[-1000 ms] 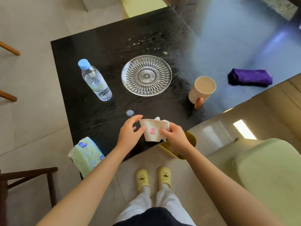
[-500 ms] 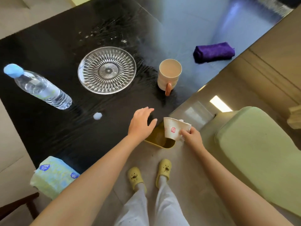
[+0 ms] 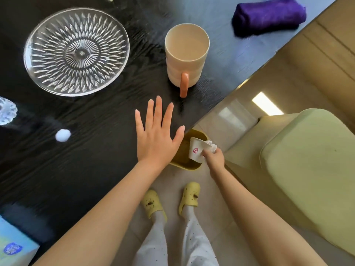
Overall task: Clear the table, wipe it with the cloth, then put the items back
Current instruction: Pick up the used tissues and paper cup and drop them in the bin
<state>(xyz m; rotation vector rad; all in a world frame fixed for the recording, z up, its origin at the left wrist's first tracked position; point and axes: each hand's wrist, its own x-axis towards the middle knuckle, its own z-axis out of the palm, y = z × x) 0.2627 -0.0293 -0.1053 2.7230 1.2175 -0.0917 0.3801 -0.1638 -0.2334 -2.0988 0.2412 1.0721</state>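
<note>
My right hand grips a white paper cup with a red mark and crumpled tissue in it, tilted over a yellow bin on the floor by the table's edge. My left hand lies flat and open on the black table, holding nothing. A beige mug with an orange handle stands just beyond my left fingers. A clear glass plate sits at the far left. The folded purple cloth lies at the far right.
A small blue bottle cap lies on the table left of my left hand. The base of a water bottle shows at the left edge. A tissue pack sits at the lower left. A pale green seat stands to the right.
My right hand has carried the paper cup off the table and down over the yellow bin. My left hand has let go of it and spread flat on the table. The view moved closer.
</note>
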